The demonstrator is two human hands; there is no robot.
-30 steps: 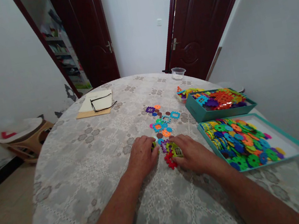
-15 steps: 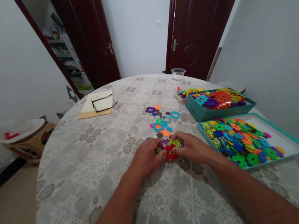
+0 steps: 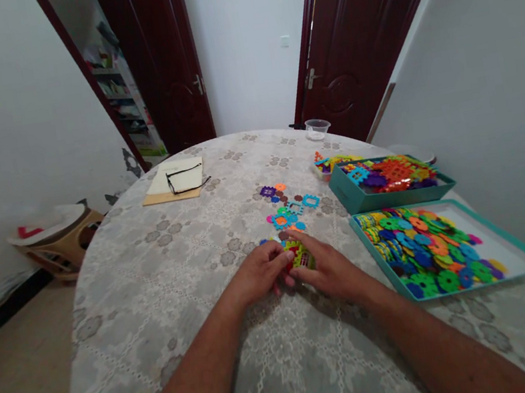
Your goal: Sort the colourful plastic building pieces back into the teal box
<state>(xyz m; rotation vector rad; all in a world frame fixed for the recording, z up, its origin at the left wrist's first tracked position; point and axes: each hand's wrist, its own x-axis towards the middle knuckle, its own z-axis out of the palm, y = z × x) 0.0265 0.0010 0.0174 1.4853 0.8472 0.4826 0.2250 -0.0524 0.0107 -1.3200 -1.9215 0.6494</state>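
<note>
Between my two hands is a small assembly of plastic building pieces, yellow-green with some red. My left hand is closed on its left side, thumb against the red part. From the right, my right hand grips it with the thumb below and the fingers over the top. The fingers hide much of its shape. Just beyond lie loose pieces: a purple square piece, a blue square frame, an orange-and-blue piece and several small discs.
On the right, a shallow teal-edged lid holds many colored notched discs. Behind it stands a teal box full of square pieces. A clear plastic cup is at the far edge. Black glasses rest on paper at left.
The assembly has turned in my hands: the red piece faced me before, and now the yellow-green side shows more. My left thumb has moved up over it. The view has shifted slightly.
</note>
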